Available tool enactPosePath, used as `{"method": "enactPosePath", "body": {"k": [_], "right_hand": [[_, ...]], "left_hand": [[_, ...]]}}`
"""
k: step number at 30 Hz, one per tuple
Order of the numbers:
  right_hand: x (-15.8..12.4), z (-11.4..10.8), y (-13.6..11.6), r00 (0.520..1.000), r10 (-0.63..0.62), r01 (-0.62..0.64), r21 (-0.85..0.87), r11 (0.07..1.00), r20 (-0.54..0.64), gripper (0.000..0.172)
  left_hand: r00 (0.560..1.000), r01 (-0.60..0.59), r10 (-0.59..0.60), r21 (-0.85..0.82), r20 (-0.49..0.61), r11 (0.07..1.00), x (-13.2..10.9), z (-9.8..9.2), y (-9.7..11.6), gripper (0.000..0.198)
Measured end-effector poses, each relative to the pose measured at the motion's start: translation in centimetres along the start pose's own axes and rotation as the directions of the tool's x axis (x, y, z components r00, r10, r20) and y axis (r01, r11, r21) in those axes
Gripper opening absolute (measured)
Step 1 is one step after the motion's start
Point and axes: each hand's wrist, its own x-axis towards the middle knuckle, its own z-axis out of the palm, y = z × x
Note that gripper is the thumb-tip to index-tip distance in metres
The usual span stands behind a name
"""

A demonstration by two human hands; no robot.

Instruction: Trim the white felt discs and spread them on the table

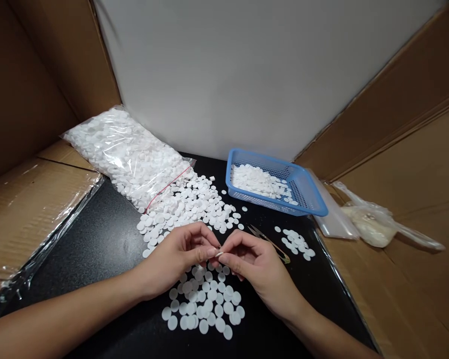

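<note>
My left hand (pixel 189 247) and my right hand (pixel 252 257) meet over the middle of the black table, fingertips pinched together. Between them is a small white disc (pixel 219 254), seen nearly edge-on and partly hidden by the fingers. Below the hands lies a loose spread of white discs (pixel 209 304). Behind them a larger heap of white discs (pixel 194 202) spills from the mouth of a clear zip bag (pixel 123 149) with a red seal line. Just right of my right hand lie gold-coloured thread snips (pixel 271 242), partly covered by the hand.
A blue plastic basket (pixel 314 192) holding white discs stands at the back right. A small group of discs (pixel 297 244) lies near the table's right edge. Beyond are a flat clear bag (pixel 335 214) and a knotted plastic bag (pixel 374 224). Cardboard (pixel 404 164) flanks the table.
</note>
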Motion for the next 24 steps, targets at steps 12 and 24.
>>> {"method": "enactPosePath", "body": {"k": [12,24], "right_hand": [[1.1,-14.5,0.2,0.926,0.236,-0.367,-0.846,0.387,-0.294,0.025],[1.9,-11.1,1.4,0.99,-0.108,-0.045,-0.935,0.353,-0.088,0.019]], "left_hand": [[0.967,-0.138,0.251,0.933,0.053,0.333,0.6,-3.5,0.0,0.018],[0.954,-0.196,0.273,0.945,0.122,0.263,1.0,-3.2,-1.3,0.017]]}}
